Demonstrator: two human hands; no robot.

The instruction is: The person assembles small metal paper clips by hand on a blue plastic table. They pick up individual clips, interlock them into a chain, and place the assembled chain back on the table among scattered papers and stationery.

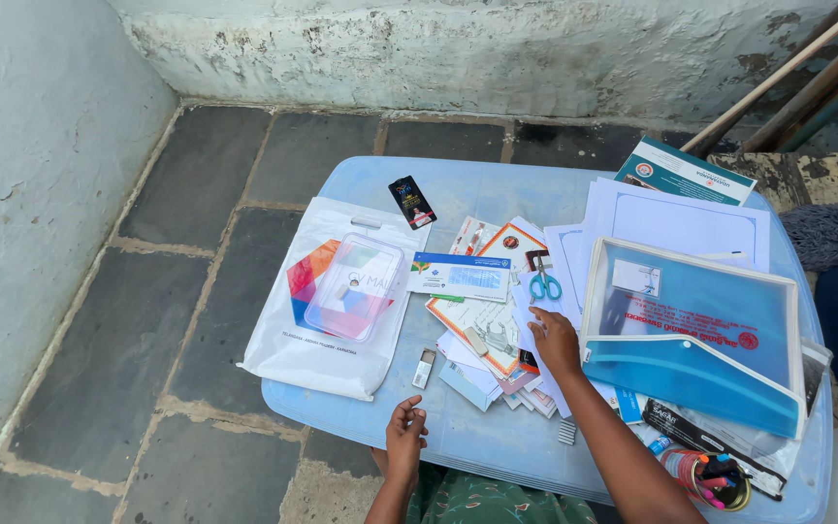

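My right hand (555, 342) rests flat on a spread pile of papers and cards (492, 325) in the middle of a light blue table (497, 189). Its fingers lie just below a pair of blue-handled scissors (544, 282). Beside that hand sits a blue see-through document folder (695, 335). My left hand (405, 435) rests at the table's near edge with fingers loosely curled, holding nothing. A small white stick-shaped object (424, 369) lies just above it.
A white plastic bag (317, 354) with a clear plastic case (353, 287) on it hangs over the table's left edge. A small black card (411, 202) lies further back. White sheets (676, 218), a booklet (686, 173) and a cup of pens (715, 477) fill the right side.
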